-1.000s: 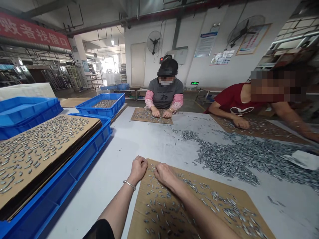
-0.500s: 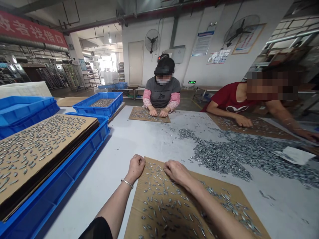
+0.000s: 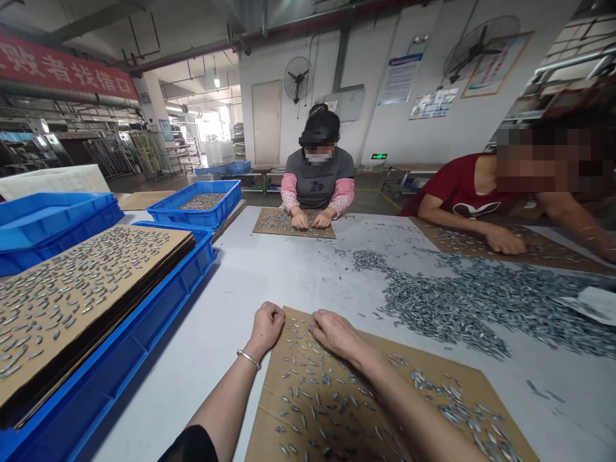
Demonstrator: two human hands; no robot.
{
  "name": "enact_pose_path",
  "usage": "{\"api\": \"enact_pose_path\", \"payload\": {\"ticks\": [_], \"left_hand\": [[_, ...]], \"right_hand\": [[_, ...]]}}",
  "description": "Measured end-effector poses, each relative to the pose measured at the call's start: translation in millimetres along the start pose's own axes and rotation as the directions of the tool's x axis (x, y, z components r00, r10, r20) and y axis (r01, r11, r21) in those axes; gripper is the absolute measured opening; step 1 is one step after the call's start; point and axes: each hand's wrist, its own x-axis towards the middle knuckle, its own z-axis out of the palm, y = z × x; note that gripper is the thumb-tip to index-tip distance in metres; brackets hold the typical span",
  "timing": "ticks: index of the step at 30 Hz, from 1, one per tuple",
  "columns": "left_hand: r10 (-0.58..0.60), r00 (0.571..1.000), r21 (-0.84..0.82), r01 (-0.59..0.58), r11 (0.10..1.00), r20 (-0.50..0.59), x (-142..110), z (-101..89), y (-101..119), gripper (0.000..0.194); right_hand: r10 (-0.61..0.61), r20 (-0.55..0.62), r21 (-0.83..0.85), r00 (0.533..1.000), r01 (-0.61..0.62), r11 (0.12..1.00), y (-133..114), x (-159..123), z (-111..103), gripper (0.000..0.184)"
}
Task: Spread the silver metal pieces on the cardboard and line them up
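A brown cardboard sheet [image 3: 269, 404] lies on the table before me, scattered with small silvery metal pieces [image 3: 315, 410]. Toward its right side the pieces bunch more thickly. At the far left corner of the sheet is my left hand [image 3: 267, 326], fingers curled in against the edge; whatever they may hold is hidden. My right hand [image 3: 334, 333] rests low over the sheet near its far edge, a short way right of the left one. Its fingers are bent and drawn together, fingertips hidden. Its forearm covers part of the sheet.
A large heap of metal pieces [image 3: 447, 301] spreads across the table [image 3: 231, 289] at right, with a white scoop-like thing [image 3: 594, 305] on it. Blue crates [image 3: 158, 333] stand at left, one under stacked piece-covered cardboard [image 3: 129, 263]. Two people work at other sheets opposite.
The view has swung slightly left. My right hand has shifted a little closer to my left hand. The co-worker's hand at right has moved along their sheet.
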Motion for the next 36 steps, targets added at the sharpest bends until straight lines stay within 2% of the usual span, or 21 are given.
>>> {"api": "enact_pose_path", "payload": {"ticks": [3, 6, 11, 15, 19, 23, 28, 32, 36], "left_hand": [[0.001, 1.000, -0.004, -0.001, 1.000, 0.007, 0, 0.3, -1, 0.017], [0.002, 1.000, -0.011, -0.002, 1.000, 0.010, 0, 0.8, -2, 0.017], [0.012, 1.000, -0.021, -0.012, 1.000, 0.013, 1, 2.6, -5, 0.017], [0.014, 1.000, -0.016, -0.014, 1.000, 0.009, 0, 3.5, -5, 0.017], [0.011, 1.000, -0.006, -0.011, 1.000, 0.003, 0, 2.3, -3, 0.017], [0.011, 1.000, -0.007, -0.010, 1.000, 0.009, 0, 1.3, -2, 0.018], [0.003, 1.000, -0.014, -0.002, 1.000, 0.016, 0, 2.0, -3, 0.018], [-0.002, 1.000, -0.018, 0.002, 1.000, 0.015, 0, 2.3, -3, 0.018], [0.002, 1.000, -0.018, -0.002, 1.000, 0.014, 0, 2.2, -4, 0.018]], "right_hand": [[0.114, -0.089, 0.112, 0.990, -0.104, 0.988, 5, 3, -13, 0.016], [0.176, -0.101, 0.171, 0.979, -0.157, 0.973, 11, -1, -21, 0.015], [0.152, -0.049, 0.238, 0.987, -0.137, 0.962, 19, -15, -2, 0.013], [0.047, -0.083, 0.180, 0.995, -0.031, 0.983, 11, -16, 18, 0.017], [0.028, -0.089, 0.090, 0.996, -0.020, 0.996, 6, -11, 26, 0.018], [0.036, -0.078, 0.145, 0.996, -0.024, 0.989, 19, -9, 20, 0.021], [0.146, -0.155, 0.126, 0.977, -0.127, 0.984, 36, -14, 4, 0.021], [0.159, -0.066, 0.049, 0.985, -0.156, 0.986, 27, -17, 4, 0.019], [0.179, -0.044, 0.025, 0.983, -0.178, 0.984, 15, -12, 8, 0.019]]}}
